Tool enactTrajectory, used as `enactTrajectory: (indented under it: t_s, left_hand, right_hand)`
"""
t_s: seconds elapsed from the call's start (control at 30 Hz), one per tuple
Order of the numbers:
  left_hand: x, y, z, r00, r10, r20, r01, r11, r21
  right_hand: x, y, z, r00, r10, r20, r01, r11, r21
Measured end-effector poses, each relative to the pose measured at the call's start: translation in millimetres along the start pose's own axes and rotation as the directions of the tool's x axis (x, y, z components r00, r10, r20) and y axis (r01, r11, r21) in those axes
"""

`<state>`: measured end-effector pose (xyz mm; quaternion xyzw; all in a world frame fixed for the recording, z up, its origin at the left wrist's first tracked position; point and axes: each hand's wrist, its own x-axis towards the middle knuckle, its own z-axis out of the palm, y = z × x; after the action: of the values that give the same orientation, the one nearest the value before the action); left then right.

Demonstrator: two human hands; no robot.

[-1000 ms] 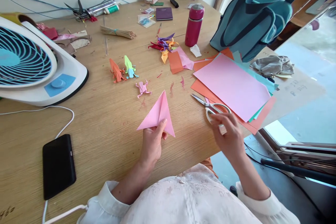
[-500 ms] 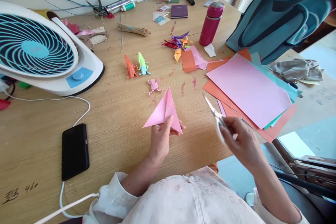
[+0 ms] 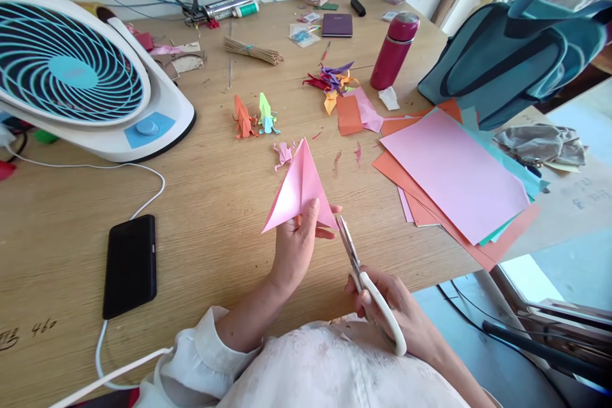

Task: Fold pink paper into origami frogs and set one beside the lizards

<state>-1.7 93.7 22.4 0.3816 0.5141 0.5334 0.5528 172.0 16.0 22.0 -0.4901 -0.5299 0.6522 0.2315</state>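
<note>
My left hand [image 3: 297, 245] pinches a folded pink paper triangle [image 3: 302, 185] near its lower edge, thumb on top and fingers beneath. The triangle points away from me, with a crease running down its middle. In my right hand [image 3: 389, 303] is a pair of scissors [image 3: 351, 247] with white handles. Their blades are slightly parted, and the tips lie at or very close to the triangle's lower right corner; whether they touch the paper I cannot tell. Just behind the triangle sits a small pink origami frog [image 3: 284, 154], partly covered by it.
A white fan [image 3: 157, 108] and a black phone [image 3: 130, 266] stand at left. Orange and green paper figures [image 3: 245, 118] are ahead. Paper sheets [image 3: 454, 172], a magenta flask [image 3: 394, 51] and a teal bag [image 3: 502, 51] occupy the right. Paper scraps [image 3: 357, 153] lie mid-table.
My right hand has brought the scissors leftward from beside the paper sheets to the triangle's right corner, and they have turned to point up and left. The triangle has tilted slightly.
</note>
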Motion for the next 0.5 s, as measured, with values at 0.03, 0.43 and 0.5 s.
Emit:
enactTrajectory:
  t_s: [0.03,0.43,0.5]
  left_hand:
    - [-0.1,0.5,0.5,1.0,0.0,0.0,0.0,1.0,0.003]
    - [-0.6,3.3,5.9,0.999,-0.023,-0.03,0.022,0.999,-0.027]
    - [-0.8,3.8,6.7,0.999,-0.031,-0.045,0.029,0.999,-0.041]
  right_hand:
    - [0.1,-0.9,0.7,1.0,0.004,-0.001,-0.004,1.0,0.008]
    - [2.4,1.0,4.3,1.0,-0.006,-0.027,0.007,0.999,0.049]
    - [2.3,1.0,4.2,1.0,-0.006,-0.03,0.007,0.999,0.049]
